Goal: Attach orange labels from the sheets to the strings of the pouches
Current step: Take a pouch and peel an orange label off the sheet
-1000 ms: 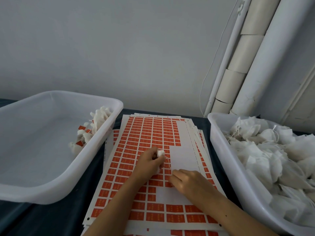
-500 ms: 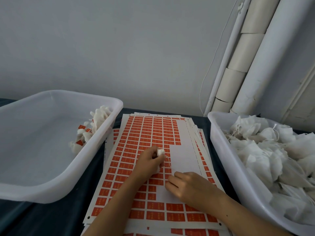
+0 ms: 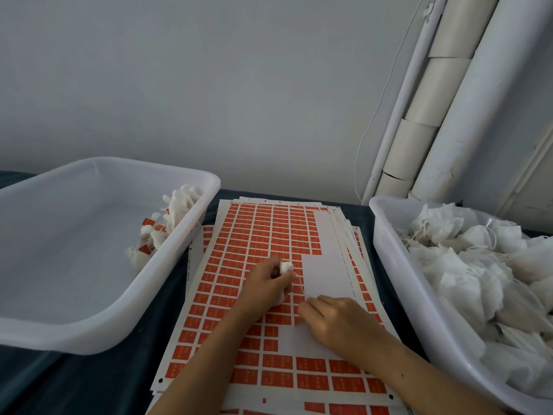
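Left hand: grip curled around white pouch. Right hand: just beside it, grip curled over label sheet; pinch not discernible.

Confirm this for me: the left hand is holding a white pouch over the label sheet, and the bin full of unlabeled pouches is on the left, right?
Not quite. The left hand does hold a white pouch over the label sheet, but the head view shows the bin full of unlabeled pouches on the right.
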`<action>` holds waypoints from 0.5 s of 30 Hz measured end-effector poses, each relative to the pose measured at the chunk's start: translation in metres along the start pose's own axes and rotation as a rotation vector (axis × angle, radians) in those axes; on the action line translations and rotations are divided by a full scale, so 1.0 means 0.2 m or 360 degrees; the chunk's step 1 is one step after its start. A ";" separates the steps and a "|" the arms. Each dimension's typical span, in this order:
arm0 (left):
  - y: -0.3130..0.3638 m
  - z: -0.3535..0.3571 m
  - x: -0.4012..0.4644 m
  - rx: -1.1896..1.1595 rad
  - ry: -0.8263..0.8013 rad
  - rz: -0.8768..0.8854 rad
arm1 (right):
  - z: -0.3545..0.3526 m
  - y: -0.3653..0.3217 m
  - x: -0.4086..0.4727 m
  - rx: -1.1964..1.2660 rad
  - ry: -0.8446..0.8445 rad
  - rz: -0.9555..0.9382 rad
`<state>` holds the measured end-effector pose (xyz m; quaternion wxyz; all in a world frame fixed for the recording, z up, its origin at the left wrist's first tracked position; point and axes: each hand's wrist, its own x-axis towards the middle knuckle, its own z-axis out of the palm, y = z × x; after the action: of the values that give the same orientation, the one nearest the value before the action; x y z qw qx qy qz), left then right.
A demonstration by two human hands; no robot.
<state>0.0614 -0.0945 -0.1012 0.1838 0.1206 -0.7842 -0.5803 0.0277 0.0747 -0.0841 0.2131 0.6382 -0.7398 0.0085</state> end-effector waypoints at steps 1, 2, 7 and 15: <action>0.00 0.00 0.00 0.0001 0.0002 0.0005 | 0.00 0.00 0.01 0.0037 0.0032 0.0057; 0.00 0.00 0.00 0.0002 0.0004 0.0009 | 0.00 -0.01 0.02 0.0087 0.0051 0.0125; 0.00 0.00 0.00 -0.0001 0.0008 0.0030 | -0.03 -0.06 0.07 0.0623 0.0044 0.0586; 0.01 0.00 0.00 0.0003 0.0017 0.0041 | 0.01 -0.13 0.13 0.1177 0.0104 0.1209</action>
<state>0.0610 -0.0938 -0.1002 0.1955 0.1138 -0.7852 -0.5765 0.0487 0.0454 -0.0831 -0.0215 0.3572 -0.8594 0.3652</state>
